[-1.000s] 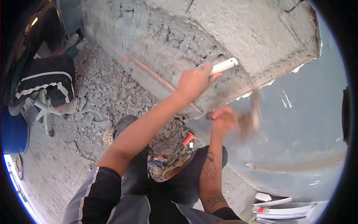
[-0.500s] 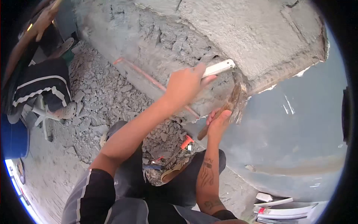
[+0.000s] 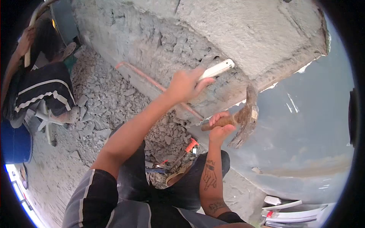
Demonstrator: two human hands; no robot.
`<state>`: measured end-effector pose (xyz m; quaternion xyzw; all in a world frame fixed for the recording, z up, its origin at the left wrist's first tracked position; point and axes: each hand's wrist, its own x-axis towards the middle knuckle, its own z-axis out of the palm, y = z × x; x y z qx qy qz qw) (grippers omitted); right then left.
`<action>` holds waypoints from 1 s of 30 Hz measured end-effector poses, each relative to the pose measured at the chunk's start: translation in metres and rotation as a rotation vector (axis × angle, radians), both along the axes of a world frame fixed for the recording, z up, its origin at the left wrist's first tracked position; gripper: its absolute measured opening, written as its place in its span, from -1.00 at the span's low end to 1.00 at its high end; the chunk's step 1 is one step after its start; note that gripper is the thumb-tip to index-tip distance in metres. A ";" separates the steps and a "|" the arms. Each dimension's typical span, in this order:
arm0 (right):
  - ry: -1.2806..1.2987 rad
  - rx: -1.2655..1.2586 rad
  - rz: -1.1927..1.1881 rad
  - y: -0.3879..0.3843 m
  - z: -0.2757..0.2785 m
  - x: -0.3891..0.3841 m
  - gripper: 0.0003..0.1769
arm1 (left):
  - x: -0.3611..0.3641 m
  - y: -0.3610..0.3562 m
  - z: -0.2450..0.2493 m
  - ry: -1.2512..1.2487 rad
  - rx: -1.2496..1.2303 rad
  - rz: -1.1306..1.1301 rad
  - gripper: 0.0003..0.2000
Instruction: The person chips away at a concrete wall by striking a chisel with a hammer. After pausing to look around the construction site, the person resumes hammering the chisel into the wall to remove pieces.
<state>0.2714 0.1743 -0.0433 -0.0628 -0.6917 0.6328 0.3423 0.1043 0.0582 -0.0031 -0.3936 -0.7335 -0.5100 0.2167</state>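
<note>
My left hand (image 3: 184,86) is wrapped around a flat white bar (image 3: 220,69) with small holes near its outer end, held against the rough chipped concrete (image 3: 175,45). Part of the bar is hidden by my fingers. Lower and to the right, my right hand (image 3: 221,127) grips the wooden handle of a claw hammer (image 3: 249,114). The hammer's worn, dusty head is apart from the bar, in front of the smooth grey wall. Below my left forearm, an orange-pink pipe (image 3: 146,79) slants along the base of the concrete.
Broken rubble (image 3: 108,91) covers the floor. An orange-handled tool (image 3: 191,145) lies between my legs. At left, a co-worker's hand (image 3: 27,38) holds a long curved handle, near a blue bin (image 3: 16,142). White strips (image 3: 292,214) are stacked at lower right.
The hammer has swung right, away from the white bar, and its head has turned. My left hand and the bar have shifted slightly left. The co-worker's hand has moved down and left.
</note>
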 end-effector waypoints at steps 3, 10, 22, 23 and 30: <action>0.071 -0.010 -0.099 -0.017 0.013 0.005 -0.02 | -0.015 -0.007 0.006 0.126 -0.059 -0.030 -0.64; 0.094 -0.052 -0.150 -0.018 0.026 0.016 -0.04 | 0.001 -0.004 0.002 0.109 -0.015 0.099 -0.59; 0.191 -0.022 -0.218 -0.020 0.037 0.030 -0.05 | 0.053 -0.018 0.014 0.498 -0.038 -0.150 -0.66; 0.217 -0.012 -0.221 -0.021 0.037 0.029 -0.07 | 0.054 -0.021 0.012 0.492 -0.041 -0.147 -0.66; 0.230 -0.048 -0.170 -0.023 0.029 0.029 -0.19 | 0.027 -0.038 0.008 0.167 0.032 0.271 -0.73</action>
